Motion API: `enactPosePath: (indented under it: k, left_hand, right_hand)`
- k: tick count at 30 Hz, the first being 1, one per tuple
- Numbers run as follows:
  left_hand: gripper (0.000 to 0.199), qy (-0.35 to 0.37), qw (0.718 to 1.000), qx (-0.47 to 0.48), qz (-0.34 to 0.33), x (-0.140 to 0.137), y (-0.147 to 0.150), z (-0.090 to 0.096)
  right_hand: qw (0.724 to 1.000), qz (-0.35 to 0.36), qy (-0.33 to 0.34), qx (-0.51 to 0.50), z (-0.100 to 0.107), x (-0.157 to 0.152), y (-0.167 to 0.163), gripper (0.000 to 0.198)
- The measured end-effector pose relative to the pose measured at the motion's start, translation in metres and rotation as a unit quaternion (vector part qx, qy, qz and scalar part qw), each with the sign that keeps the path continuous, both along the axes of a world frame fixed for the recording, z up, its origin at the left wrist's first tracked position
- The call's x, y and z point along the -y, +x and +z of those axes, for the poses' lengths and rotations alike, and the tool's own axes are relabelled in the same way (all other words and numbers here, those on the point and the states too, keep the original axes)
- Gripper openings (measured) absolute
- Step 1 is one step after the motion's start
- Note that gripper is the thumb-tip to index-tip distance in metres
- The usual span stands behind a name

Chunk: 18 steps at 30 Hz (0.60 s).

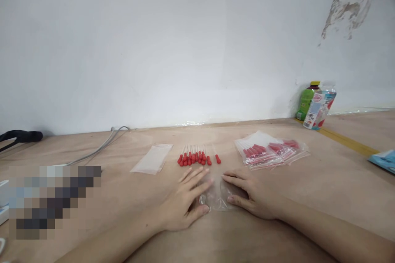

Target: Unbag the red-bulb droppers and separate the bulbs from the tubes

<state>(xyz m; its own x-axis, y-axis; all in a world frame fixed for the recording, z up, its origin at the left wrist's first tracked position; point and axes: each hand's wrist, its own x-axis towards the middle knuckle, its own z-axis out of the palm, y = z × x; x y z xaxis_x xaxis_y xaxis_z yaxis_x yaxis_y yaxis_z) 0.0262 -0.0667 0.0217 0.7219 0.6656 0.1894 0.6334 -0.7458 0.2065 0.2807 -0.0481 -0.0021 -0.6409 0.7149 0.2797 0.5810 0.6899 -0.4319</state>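
Observation:
A clear plastic bag [218, 197] lies on the wooden table between my two hands. My left hand [188, 199] rests on its left side with the fingers stretched out and spread. On the opposite side, my right hand [253, 193] touches the bag, its fingers extended and thumb apart. Just beyond my fingertips is a cluster of glass droppers with red rubber bulbs [193, 158]. One dropper [217, 158] lies a little apart, to the right. Filled zip bags of red-bulbed droppers [259, 154] overlap each other farther right. To the left lies a stack of flat clear bags [152, 159].
Two drink bottles, one green [305, 102] and one pink and white [319, 109], stand against the wall at the right. A grey cable [101, 148] and a black object [23, 135] are at the left. A blue packet [384, 160] lies at the right edge.

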Motion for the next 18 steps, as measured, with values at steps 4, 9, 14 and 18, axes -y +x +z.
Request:
enactPosePath:
  k: [4,9,14,18]
  left_hand:
    - [0.049,-0.078,0.995,-0.058,-0.012,0.003,-0.013,0.003]
    - [0.041,-0.101,0.994,-0.028,-0.012,0.003,-0.023,0.004]
    - [0.031,-0.065,0.987,0.123,0.084,-0.003,0.0,-0.003]
    - [0.033,-0.091,0.971,0.168,0.146,-0.017,0.021,-0.003]
  right_hand:
    - [0.999,0.001,-0.019,0.036,0.002,0.0,0.0,0.057]
    - [0.999,0.011,-0.019,0.05,0.009,0.001,0.0,0.057]
    - [0.998,0.029,0.001,0.051,0.005,0.0,0.001,0.054]
    - [0.992,-0.062,0.108,0.01,-0.001,-0.013,0.01,0.038]
